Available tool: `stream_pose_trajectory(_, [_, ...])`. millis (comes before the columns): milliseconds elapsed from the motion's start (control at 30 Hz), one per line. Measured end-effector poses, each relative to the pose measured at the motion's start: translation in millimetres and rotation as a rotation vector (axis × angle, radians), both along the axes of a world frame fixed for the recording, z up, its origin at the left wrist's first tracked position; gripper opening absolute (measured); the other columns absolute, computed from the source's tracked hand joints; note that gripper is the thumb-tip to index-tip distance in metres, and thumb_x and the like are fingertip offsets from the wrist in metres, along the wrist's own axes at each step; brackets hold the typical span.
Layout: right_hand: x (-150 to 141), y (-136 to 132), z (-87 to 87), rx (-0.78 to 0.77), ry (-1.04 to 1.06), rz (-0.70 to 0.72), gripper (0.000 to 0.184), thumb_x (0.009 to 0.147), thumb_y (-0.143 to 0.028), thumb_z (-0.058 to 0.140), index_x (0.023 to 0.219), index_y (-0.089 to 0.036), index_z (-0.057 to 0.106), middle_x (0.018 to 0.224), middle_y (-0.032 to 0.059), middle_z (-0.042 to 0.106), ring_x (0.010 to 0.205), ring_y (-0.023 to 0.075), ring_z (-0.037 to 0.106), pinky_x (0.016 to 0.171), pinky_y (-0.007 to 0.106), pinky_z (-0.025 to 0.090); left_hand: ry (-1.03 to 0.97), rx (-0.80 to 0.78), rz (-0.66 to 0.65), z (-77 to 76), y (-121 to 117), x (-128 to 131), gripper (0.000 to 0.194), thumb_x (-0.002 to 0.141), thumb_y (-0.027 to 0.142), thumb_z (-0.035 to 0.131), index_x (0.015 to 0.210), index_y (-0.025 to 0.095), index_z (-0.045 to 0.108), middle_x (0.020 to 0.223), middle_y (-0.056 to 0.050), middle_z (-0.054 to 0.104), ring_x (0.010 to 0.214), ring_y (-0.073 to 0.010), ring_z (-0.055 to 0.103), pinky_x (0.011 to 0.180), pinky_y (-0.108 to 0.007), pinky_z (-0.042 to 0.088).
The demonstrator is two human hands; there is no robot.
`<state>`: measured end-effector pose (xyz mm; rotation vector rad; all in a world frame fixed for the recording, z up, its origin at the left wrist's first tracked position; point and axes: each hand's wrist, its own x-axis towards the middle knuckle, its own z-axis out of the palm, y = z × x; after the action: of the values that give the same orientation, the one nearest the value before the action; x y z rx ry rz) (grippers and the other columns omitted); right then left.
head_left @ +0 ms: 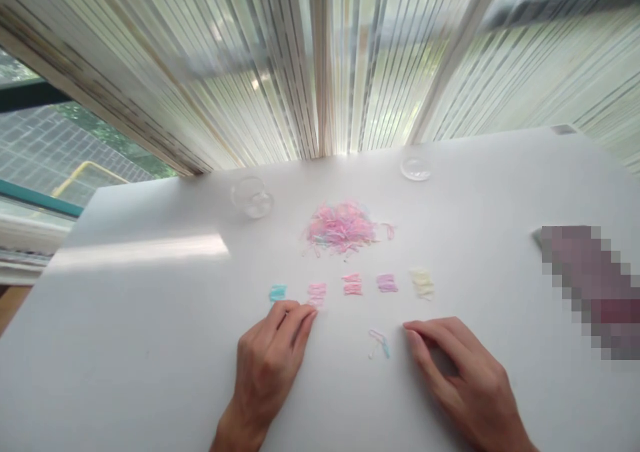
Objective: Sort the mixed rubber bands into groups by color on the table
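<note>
My left hand [273, 355] is closed, thumb and fingertips pinched at the lower edge of a row of light pink rubber bands [317, 293]; whatever lies between the tips is hidden. Thumb and forefinger of my right hand [463, 375] meet in a pinch above the table, with nothing showing in it. Just left of those tips lie a few loose pastel bands [379, 343]. Similar thin bands are laid out in small colour groups: turquoise [278, 293], deeper pink [353, 285], purple [387, 283] and pale yellow [423, 284]. Behind them sits a mixed, mostly pink heap of bands [343, 227].
A clear round container [253, 199] stands at the back left, and a shallow clear dish or lid [416, 169] at the back right. A pixelated object [590, 282] lies at the right. The white table [165, 319] meets a striped curtain [250, 72] along its far edge.
</note>
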<state>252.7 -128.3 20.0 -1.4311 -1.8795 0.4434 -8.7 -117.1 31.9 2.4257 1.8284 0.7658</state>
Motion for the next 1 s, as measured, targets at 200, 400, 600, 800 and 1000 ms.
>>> stream_pose_trajectory(200, [1.3, -0.8, -1.7, 0.0, -0.013, 0.016, 0.011, 0.093, -0.023, 0.058, 0.098, -0.024, 0.067, 0.085, 0.0055, 0.069, 0.078, 0.0205, 0.066, 0.067, 0.031, 0.054, -0.027, -0.004, 0.075, -0.7, 0.5, -7.7, 0.015, 0.097, 0.026, 0.055, 0.098, 0.021, 0.069, 0.087, -0.001, 0.07, 0.067, -0.0106, 0.065, 0.067, -0.02, 0.052])
stream_pose_trajectory(400, [1.3, -1.5, -1.1, 0.0, -0.001, 0.011, 0.011, 0.092, -0.023, 0.059, 0.098, -0.024, 0.068, 0.085, 0.005, 0.069, 0.078, 0.0201, 0.066, 0.067, 0.031, 0.054, -0.077, -0.02, 0.053, 3.0, 2.1, -2.8, 0.013, 0.096, 0.025, 0.056, 0.096, 0.021, 0.069, 0.086, -0.001, 0.069, 0.064, -0.0095, 0.063, 0.059, -0.02, 0.049])
stream_pose_trajectory(600, [-0.7, -3.4, 0.5, -0.002, 0.045, -0.081, 0.01, 0.093, -0.021, 0.057, 0.096, -0.023, 0.067, 0.086, 0.0049, 0.069, 0.077, 0.0191, 0.065, 0.067, 0.03, 0.054, -0.035, 0.003, -0.154, 25.1, 20.5, 33.2, 0.016, 0.098, 0.023, 0.053, 0.093, 0.021, 0.068, 0.082, -0.001, 0.069, 0.066, -0.011, 0.065, 0.063, -0.021, 0.052])
stream_pose_trajectory(800, [-1.8, -2.9, 0.5, 0.024, 0.077, -0.105, 0.012, 0.094, -0.02, 0.055, 0.096, -0.022, 0.067, 0.084, 0.0055, 0.068, 0.074, 0.0185, 0.064, 0.067, 0.03, 0.054, 0.095, 0.048, -0.213, 16.4, 44.2, 79.9, 0.02, 0.098, 0.023, 0.051, 0.088, 0.021, 0.068, 0.081, 0.0, 0.069, 0.059, -0.0111, 0.062, 0.055, -0.024, 0.045])
stream_pose_trajectory(1000, [-2.4, -3.4, 1.0, 0.032, 0.112, -0.069, 0.011, 0.094, -0.016, 0.056, 0.097, -0.02, 0.066, 0.084, 0.0053, 0.067, 0.077, 0.0181, 0.063, 0.068, 0.029, 0.053, 0.077, 0.076, -0.195, 2.0, 45.6, 85.8, 0.016, 0.096, 0.02, 0.054, 0.086, 0.019, 0.066, 0.077, 0.001, 0.067, 0.056, -0.0116, 0.059, 0.053, -0.025, 0.039])
